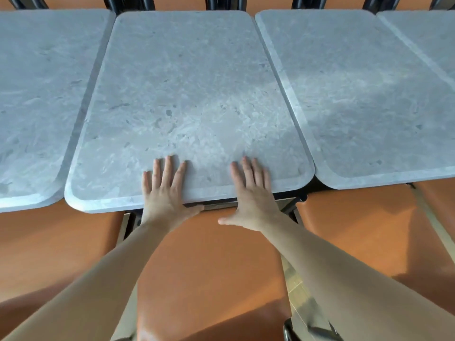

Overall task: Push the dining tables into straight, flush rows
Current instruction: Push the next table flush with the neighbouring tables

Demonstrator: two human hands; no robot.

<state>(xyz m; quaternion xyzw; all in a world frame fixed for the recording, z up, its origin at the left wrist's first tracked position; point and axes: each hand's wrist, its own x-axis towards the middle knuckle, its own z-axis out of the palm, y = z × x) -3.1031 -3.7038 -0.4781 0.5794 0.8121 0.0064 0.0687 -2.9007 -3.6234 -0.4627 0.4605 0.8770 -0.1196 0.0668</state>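
Observation:
A row of grey marble-look dining tables runs left to right. The middle table (pixel 187 94) lies right before me. My left hand (pixel 165 190) rests flat on its near edge, fingers spread on top and the thumb under the rim. My right hand (pixel 253 193) lies the same way a little to the right, thumb off the edge. The left table (pixel 41 94) touches the middle one along its side, and its near edge sits slightly farther from me. The right table (pixel 357 94) stands close beside it, with a thin dark gap near the front corner.
Orange padded seats sit below the near edges: one under my arms (pixel 209 267), one at the left (pixel 54 242), one at the right (pixel 369 230). A fourth tabletop (pixel 433 38) shows at the far right. Dark chair backs (pixel 226 2) line the far side.

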